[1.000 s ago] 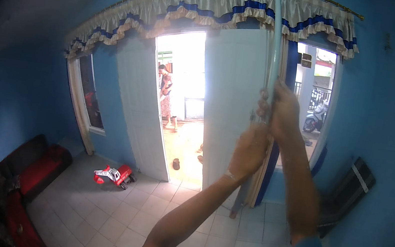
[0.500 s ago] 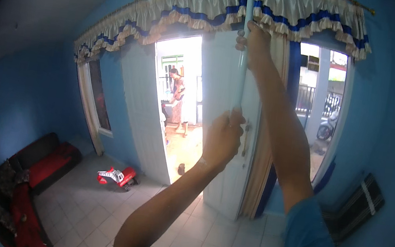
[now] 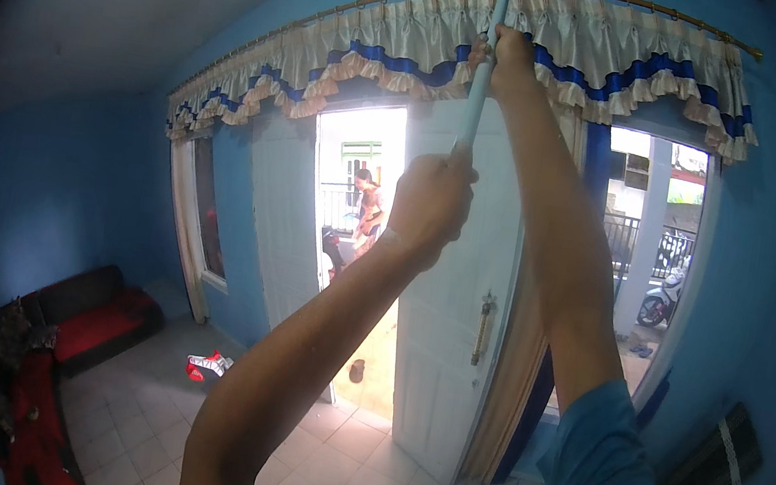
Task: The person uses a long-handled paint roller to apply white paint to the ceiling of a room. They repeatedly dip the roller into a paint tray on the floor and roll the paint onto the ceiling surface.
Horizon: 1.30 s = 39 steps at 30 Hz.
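Both of my hands grip a thin pale-blue pole [image 3: 478, 87] that points straight up toward the ceiling. My left hand [image 3: 428, 204] is closed around it lower down, in front of the white door [image 3: 447, 350]. My right hand [image 3: 505, 56] holds it higher, level with the frilled cream-and-blue curtain valance [image 3: 622, 62] on its brass rail. The pole's top end runs out of the picture.
A white double door stands half open onto a bright porch, where a person [image 3: 369, 215] stands. A window with a parked scooter [image 3: 663, 296] beyond is at right. A red-and-black sofa [image 3: 85, 319] lines the left wall; a small red toy [image 3: 210, 366] lies on the tiled floor.
My head has tipped upward and both arms have stretched higher. My hands have slid up the pole, and the right hand now reaches the valance.
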Motion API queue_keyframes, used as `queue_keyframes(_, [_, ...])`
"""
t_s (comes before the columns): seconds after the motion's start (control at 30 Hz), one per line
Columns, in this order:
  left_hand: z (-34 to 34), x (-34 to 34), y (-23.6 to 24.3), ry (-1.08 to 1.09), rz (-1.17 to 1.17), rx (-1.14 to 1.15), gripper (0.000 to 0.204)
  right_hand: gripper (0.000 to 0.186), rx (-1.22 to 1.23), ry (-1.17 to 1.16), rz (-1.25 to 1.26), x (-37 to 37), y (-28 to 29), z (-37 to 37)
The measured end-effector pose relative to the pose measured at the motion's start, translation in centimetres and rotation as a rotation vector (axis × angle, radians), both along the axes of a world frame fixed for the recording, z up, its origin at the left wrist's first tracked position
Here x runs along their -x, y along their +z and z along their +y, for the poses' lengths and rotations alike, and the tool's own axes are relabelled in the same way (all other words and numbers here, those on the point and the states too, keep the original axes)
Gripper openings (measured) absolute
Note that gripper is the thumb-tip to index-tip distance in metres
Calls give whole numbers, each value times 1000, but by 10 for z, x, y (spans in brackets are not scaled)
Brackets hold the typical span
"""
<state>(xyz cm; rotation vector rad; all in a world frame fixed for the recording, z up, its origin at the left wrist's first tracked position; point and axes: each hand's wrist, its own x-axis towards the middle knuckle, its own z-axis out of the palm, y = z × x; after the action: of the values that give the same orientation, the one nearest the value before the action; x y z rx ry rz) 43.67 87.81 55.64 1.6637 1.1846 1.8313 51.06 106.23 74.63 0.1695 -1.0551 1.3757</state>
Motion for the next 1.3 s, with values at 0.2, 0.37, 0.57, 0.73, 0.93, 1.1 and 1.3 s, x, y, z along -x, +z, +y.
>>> queue_keyframes(0.2, [34, -9, 22, 87, -9, -47, 50, 27, -57, 24, 34, -8, 30, 39])
queue_keyframes(0.37, [24, -7, 43, 168, 7, -31, 47, 26, -85, 155, 63, -1, 48, 38])
queue_keyframes(0.57, [-23, 7, 52, 240, 35, -61, 46, 20, -254, 173, 26, 13, 54, -10])
queue_keyframes(0.73, [-107, 14, 46, 253, -26, -79, 47, 23, -307, 171, 38, 22, 52, -90])
queue_keyframes(0.93, [-247, 44, 1, 247, -21, -141, 48, 28, -501, 139, -58, 50, -7, -236])
queue_keyframes(1.1, [-353, 44, -33, 294, -123, -110, 44, 32, -1235, -915, -106, 54, -89, -337])
queue_keyframes(1.3, [-386, 38, -22, 261, -27, -110, 45, 28, -696, 147, -182, 37, -126, -425])
